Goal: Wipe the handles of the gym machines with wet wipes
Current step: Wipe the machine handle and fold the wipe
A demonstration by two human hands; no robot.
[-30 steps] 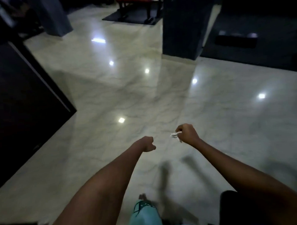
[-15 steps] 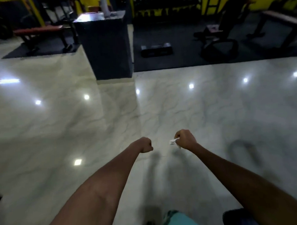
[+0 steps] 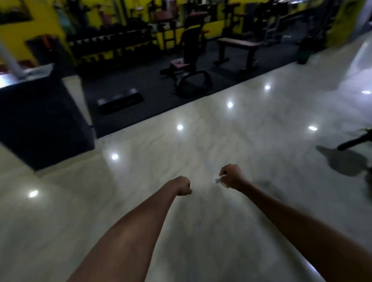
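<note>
Ahead, a polished marble floor (image 3: 202, 140) stretches to a dark mat holding a weight bench (image 3: 238, 48) and seat machine (image 3: 190, 62), blurred and dim. Both bare arms reach forward, apparently mid-walk between machines. The left hand (image 3: 182, 186) is fisted, seemingly empty; the right hand (image 3: 232, 177) grips a crumpled wet wipe (image 3: 219, 180), mostly hidden.

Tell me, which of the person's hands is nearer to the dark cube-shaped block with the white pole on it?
Left. The left hand, a closed fist, is on the same side as the dark block. The right hand, gripping a white wet wipe, is farther across the pale marble floor.
</note>
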